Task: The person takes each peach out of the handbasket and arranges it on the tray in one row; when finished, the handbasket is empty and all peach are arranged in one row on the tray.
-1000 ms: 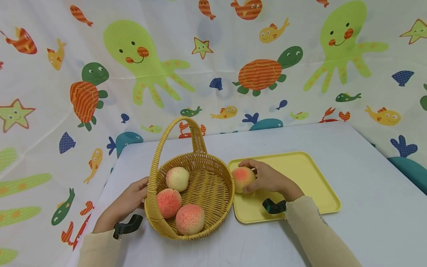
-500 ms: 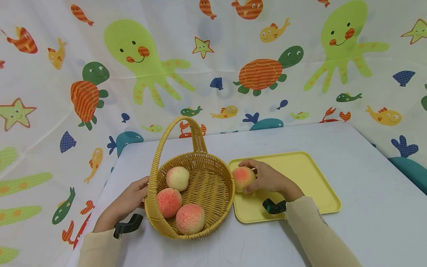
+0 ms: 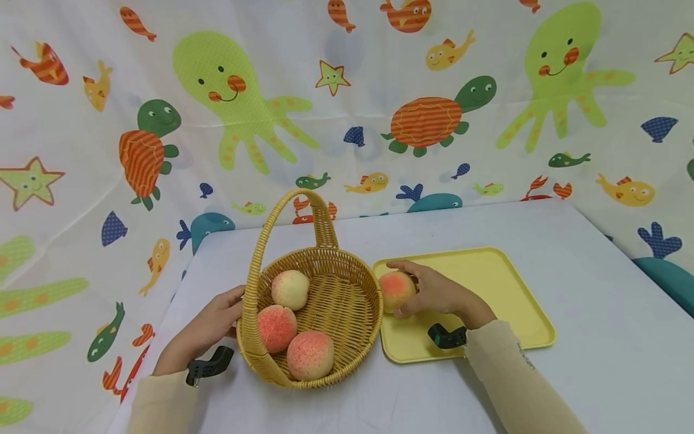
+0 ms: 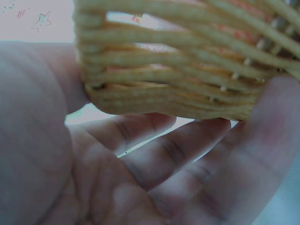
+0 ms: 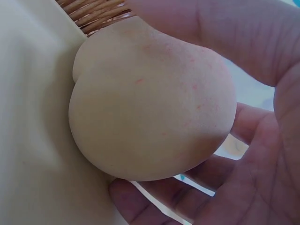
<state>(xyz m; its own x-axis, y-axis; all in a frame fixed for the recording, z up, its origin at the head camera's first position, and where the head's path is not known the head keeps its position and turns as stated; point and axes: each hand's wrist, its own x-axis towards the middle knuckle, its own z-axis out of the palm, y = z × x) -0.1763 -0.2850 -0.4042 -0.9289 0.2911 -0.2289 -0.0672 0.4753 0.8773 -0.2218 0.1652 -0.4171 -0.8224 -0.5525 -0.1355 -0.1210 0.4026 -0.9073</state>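
Note:
A wicker basket point(image 3: 338, 313) with a tall arched handle stands left of the yellow tray point(image 3: 477, 277). Inside it lie a pale peach point(image 3: 290, 290), a red peach point(image 3: 276, 328) and a pink peach point(image 3: 311, 355). My left hand point(image 3: 211, 325) holds the basket's left side; in the left wrist view its fingers point(image 4: 164, 152) curl under the woven wall. My right hand point(image 3: 441, 292) grips another peach point(image 3: 397, 292) at the tray's left end, beside the basket rim. In the right wrist view, thumb and fingers surround this peach point(image 5: 150, 103), which sits close to the tray surface.
A white cloth covers the table point(image 3: 591, 271). Behind and at the sides hangs a white curtain point(image 3: 363, 66) printed with sea animals. The basket handle point(image 3: 260, 253) arches high above the basket's left side. Black wrist devices point(image 3: 447, 336) sit at both cuffs.
The head view has shifted very slightly. Both hands, the basket and the peaches keep their places relative to one another.

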